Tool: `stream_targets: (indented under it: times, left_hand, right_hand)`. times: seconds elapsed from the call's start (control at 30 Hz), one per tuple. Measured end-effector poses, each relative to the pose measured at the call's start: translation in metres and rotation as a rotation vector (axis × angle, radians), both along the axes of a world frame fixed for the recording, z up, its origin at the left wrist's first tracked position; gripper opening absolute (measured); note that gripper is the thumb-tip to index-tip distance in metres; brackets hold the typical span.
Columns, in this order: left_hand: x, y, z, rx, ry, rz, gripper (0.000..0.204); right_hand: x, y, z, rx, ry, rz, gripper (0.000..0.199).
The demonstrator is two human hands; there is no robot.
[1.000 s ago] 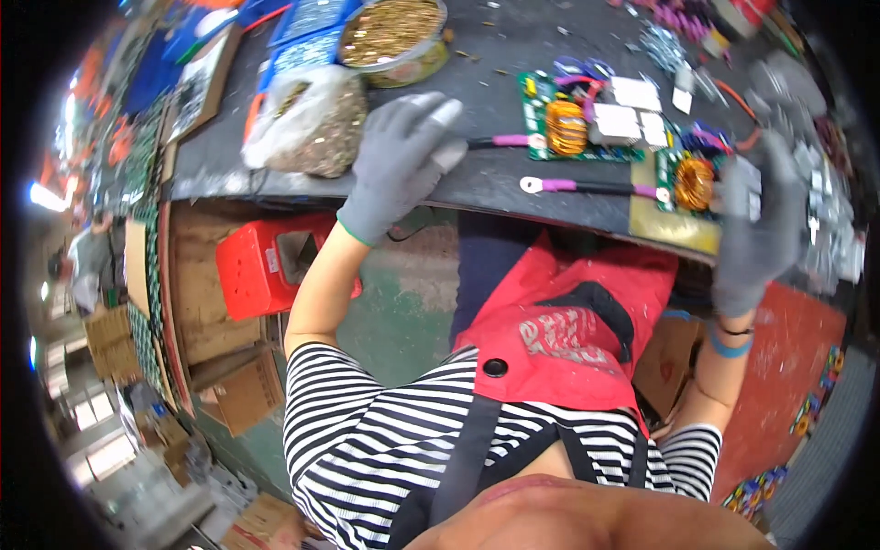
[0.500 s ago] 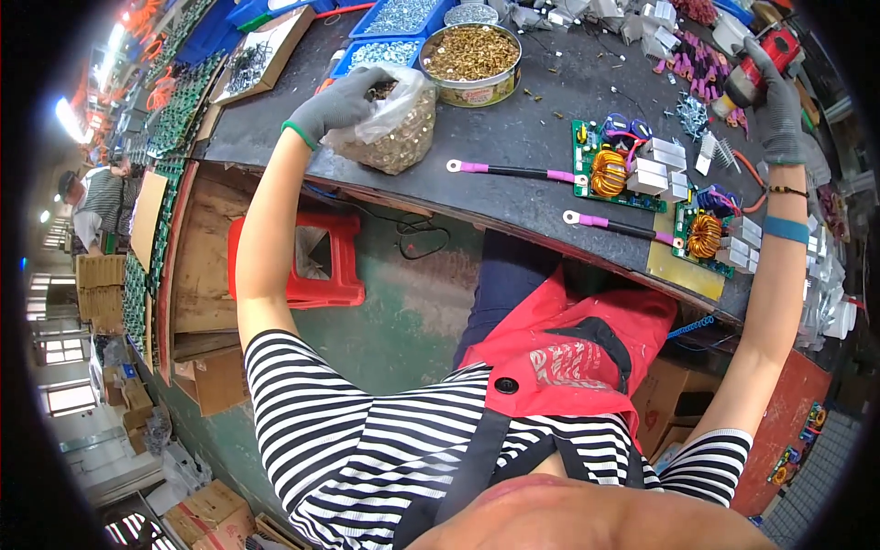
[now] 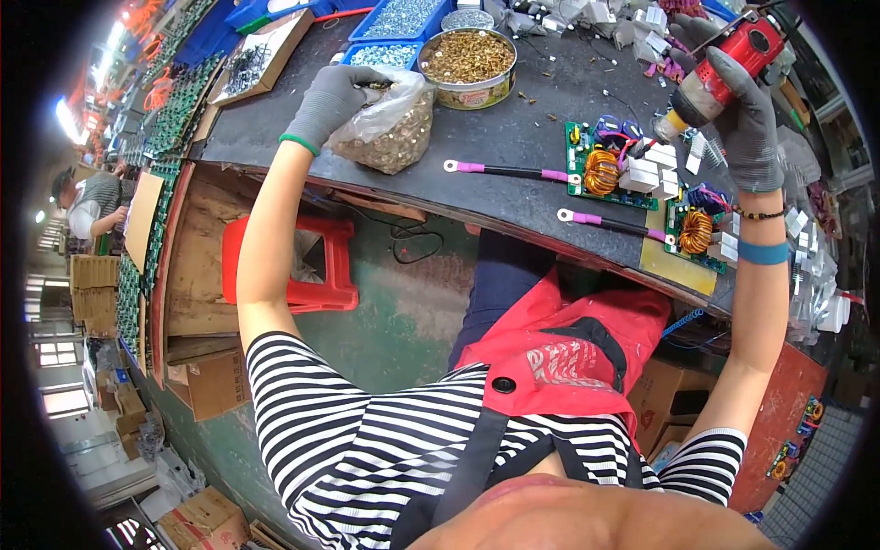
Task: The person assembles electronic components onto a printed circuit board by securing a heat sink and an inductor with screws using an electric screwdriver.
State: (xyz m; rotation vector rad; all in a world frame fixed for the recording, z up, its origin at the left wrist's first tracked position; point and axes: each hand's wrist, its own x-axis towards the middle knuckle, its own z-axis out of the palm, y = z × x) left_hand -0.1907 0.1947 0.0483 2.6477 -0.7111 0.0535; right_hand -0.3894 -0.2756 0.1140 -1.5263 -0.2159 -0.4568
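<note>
My left hand (image 3: pixel 335 103), in a grey glove, reaches into the mouth of a clear plastic bag (image 3: pixel 390 137) full of small metal pieces. Its fingers are curled, their tips hidden by the bag's rim. In my gloved right hand (image 3: pixel 753 133) is a red power screwdriver (image 3: pixel 744 48), its nose pointing down and left above a green circuit board (image 3: pixel 576 163). A copper coil and pale metal blocks stand on that board, and a black cable (image 3: pixel 509 170) with purple ends runs from its left side. A similar board (image 3: pixel 676 218) with another cable (image 3: pixel 623 225) lies nearer me.
Behind the bag stand a round tin (image 3: pixel 475 95) of brass-coloured screws and blue trays (image 3: pixel 403 38) of silver hardware. Loose metal blocks (image 3: pixel 642 37) lie at the back right. A red stool (image 3: pixel 339 295) is under the table's left side. Another person (image 3: pixel 96 206) works far left.
My right hand has brought the screwdriver leftward and closer to the far circuit board. My left hand stays at the bag, its fingers slightly shifted.
</note>
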Motion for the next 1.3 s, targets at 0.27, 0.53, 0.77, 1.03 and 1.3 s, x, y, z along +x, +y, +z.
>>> stream_targets:
  times: [0.27,0.53,0.77,1.03,1.3]
  left_hand:
    - [-0.003,0.007,0.0,-0.067,0.054,-0.055,0.03]
    - [-0.006,0.018,-0.003,-0.186,-0.037,-0.076,0.022]
    - [-0.063,-0.026,0.023,-1.338,0.587,-0.096,0.022]
    - [-0.217,-0.135,-0.052,-1.446,1.061,-0.03,0.029]
    - [-0.261,-0.17,-0.073,-1.587,1.343,-0.384,0.033]
  right_hand:
    - [-0.008,0.071,0.031,0.317,-0.027,0.042,0.042]
    - [-0.02,0.057,0.025,0.253,-0.005,0.233,0.052]
    - [-0.035,0.11,0.046,0.476,0.004,0.165,0.036]
    - [-0.063,0.152,0.057,0.405,0.022,-0.186,0.031]
    - [-0.087,0.147,0.04,0.428,0.041,-0.234,0.035]
